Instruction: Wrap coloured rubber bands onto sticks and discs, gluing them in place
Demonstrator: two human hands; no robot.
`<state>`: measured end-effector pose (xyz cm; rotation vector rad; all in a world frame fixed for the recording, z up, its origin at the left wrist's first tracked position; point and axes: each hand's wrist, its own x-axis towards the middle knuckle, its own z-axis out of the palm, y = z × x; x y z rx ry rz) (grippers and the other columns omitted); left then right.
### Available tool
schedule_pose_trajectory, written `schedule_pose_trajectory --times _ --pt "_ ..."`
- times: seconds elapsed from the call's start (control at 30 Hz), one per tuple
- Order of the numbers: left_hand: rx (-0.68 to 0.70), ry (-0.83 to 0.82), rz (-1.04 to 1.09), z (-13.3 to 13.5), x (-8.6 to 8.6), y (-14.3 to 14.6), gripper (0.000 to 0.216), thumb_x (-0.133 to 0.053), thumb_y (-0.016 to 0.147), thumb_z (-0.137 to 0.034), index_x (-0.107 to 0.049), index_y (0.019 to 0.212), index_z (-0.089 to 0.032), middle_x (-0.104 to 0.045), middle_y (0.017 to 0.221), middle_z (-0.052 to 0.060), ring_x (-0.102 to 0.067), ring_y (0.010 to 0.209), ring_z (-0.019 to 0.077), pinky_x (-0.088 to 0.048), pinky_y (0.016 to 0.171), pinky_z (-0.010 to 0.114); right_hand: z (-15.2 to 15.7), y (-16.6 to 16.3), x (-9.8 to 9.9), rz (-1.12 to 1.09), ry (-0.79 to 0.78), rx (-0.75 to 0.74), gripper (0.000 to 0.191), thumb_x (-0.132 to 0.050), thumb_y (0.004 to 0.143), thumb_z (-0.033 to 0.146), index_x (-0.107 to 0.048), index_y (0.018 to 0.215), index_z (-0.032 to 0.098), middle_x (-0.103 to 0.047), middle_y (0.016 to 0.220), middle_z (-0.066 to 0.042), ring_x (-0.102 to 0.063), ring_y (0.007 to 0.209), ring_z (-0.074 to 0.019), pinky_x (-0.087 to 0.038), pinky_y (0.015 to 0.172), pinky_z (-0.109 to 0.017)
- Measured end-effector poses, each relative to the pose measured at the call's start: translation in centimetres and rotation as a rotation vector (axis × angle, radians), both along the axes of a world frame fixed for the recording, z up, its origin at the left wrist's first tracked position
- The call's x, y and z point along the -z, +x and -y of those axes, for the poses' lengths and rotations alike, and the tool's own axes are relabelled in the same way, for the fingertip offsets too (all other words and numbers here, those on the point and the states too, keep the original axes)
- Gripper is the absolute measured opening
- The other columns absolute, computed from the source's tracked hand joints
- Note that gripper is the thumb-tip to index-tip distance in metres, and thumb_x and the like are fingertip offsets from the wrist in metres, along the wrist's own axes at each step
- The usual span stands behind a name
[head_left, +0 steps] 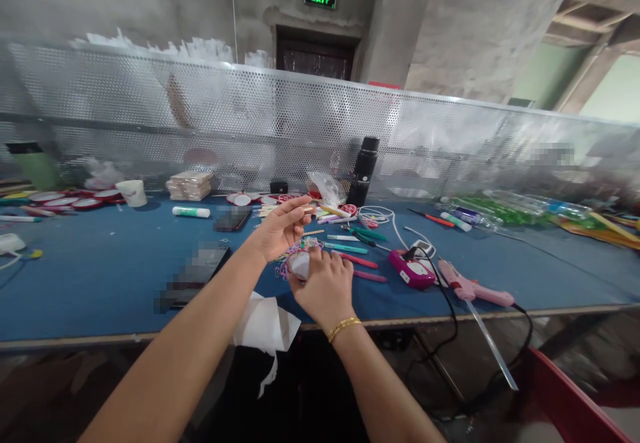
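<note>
Two hands (280, 231) (323, 289), one glue gun (470, 288), one flask (363, 171)

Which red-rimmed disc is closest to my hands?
The disc held by the right hand, beside the left hand holding a stick; the other discs lie farther back near the mesh screen.

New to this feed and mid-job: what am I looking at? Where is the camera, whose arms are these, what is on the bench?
No machine here: this is one picture from a camera on a person's head, looking forward and down, so both bare arms are theirs. The left hand is raised and pinches what looks like a thin stick. The right hand, with a gold bracelet, holds a small round disc over the blue table. Around them lie pens, a pink glue gun, a phone and a black bottle. A perforated screen stands behind.
</note>
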<state>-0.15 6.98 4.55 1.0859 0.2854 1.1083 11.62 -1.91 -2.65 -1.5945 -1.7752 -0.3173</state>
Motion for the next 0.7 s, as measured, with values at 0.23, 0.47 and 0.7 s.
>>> schedule_pose_trajectory --times 0.23,0.47,0.7 --pt "0.006 0.022 -0.086 0.4 0.1 0.2 0.038 -0.082 0.068 -0.018 -0.073 0.105 -0.019 -0.070 0.094 0.005 -0.062 0.077 0.0073 -0.042 0.055 0.013 2.1 5.8 1.5 -0.219 0.228 -0.073 0.056 -0.065 0.083 0.043 -0.049 0.128 0.014 -0.062 0.122 -0.017 -0.057 0.112 -0.0332 -0.046 0.094 -0.051" --pt "-0.033 0.056 -0.306 0.6 0.4 0.7 0.041 -0.082 0.066 -0.016 -0.074 0.106 -0.019 -0.072 0.098 0.006 -0.062 0.073 0.0080 -0.042 0.058 0.018 2.7 6.3 1.8 -0.208 0.392 -0.279 0.059 -0.066 0.084 0.036 -0.045 0.135 0.015 -0.057 0.134 -0.017 -0.052 0.125 -0.0308 -0.044 0.103 -0.053" --pt "-0.056 0.100 -0.394 0.4 0.7 0.7 0.041 -0.083 0.066 -0.020 -0.074 0.107 -0.022 -0.072 0.099 0.004 -0.062 0.074 0.0075 -0.041 0.058 0.018 2.9 6.2 1.3 -0.244 0.457 -0.283 0.059 -0.067 0.082 0.033 -0.045 0.134 0.017 -0.058 0.133 -0.017 -0.054 0.124 -0.0312 -0.045 0.102 -0.055"
